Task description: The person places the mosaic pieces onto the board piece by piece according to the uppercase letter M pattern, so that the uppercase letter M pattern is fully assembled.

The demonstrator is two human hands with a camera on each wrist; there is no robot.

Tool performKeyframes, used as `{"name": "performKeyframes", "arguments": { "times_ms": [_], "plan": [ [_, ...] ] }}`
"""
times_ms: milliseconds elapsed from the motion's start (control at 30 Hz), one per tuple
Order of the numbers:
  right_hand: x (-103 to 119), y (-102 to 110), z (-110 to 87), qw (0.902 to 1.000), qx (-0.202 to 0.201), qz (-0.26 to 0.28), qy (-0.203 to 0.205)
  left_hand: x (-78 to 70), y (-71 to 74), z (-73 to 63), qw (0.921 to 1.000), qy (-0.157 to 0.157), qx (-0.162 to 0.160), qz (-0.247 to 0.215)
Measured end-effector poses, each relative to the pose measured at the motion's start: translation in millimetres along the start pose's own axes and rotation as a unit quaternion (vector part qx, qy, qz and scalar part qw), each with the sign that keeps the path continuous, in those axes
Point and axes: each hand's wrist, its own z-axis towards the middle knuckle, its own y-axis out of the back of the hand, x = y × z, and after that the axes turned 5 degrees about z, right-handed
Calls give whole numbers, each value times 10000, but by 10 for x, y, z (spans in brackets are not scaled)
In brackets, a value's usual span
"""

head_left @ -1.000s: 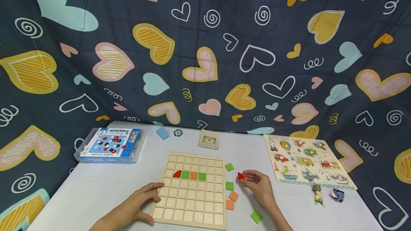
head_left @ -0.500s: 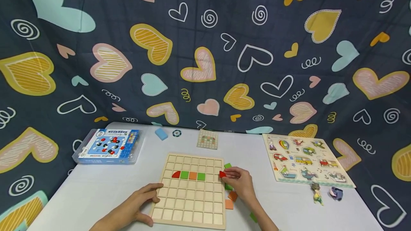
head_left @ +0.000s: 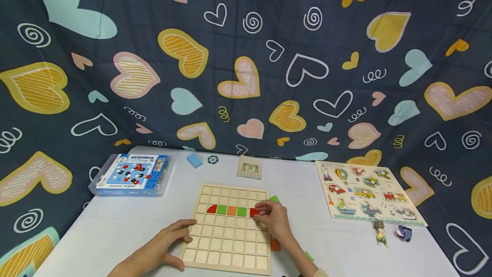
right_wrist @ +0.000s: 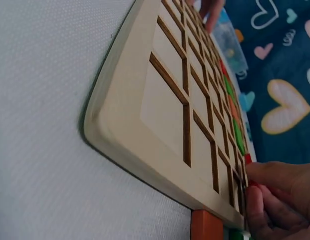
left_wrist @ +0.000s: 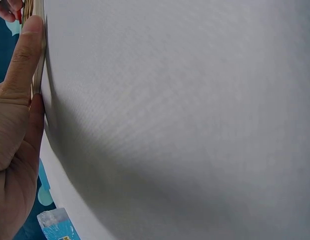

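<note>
A wooden grid board (head_left: 222,245) lies on the white table. In one row sit a red curved-edge tile (head_left: 212,209), a green square tile (head_left: 221,209), an orange one (head_left: 232,210) and another green one (head_left: 241,211). My right hand (head_left: 274,221) pinches a second red tile (head_left: 253,212) at the cell right of that last green tile; fingers hide part of it. Whether it lies flat in the cell I cannot tell. My left hand (head_left: 163,245) rests along the board's left edge, fingers extended; its thumb (left_wrist: 26,55) touches the edge in the left wrist view.
Loose tiles lie right of the board, partly hidden by my right arm, including an orange tile (right_wrist: 206,225). Behind the board is a pattern card (head_left: 249,167). A boxed set (head_left: 130,174) stands left; a picture puzzle (head_left: 369,193) and two figurines (head_left: 379,232) lie right.
My right hand has carried the red tile leftward from beside the board, across its right edge, to the row of coloured tiles. The left hand has stayed at the board's edge.
</note>
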Motion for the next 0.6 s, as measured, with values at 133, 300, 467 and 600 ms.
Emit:
{"name": "performKeyframes", "arguments": {
  "times_ms": [133,300,467,600],
  "plan": [
    [0,-30,4,9999,-23,-72,132,10,-11,-5,10000,14,-17,-10],
    [2,-54,18,9998,-127,-43,166,4,-1,-4,10000,32,25,-14],
    [17,-66,31,9996,-73,275,18,-14,15,3,9999,100,80,-10],
    [23,-25,34,9991,20,423,-60,-19,15,-1,9998,176,117,-38]
  ]
}}
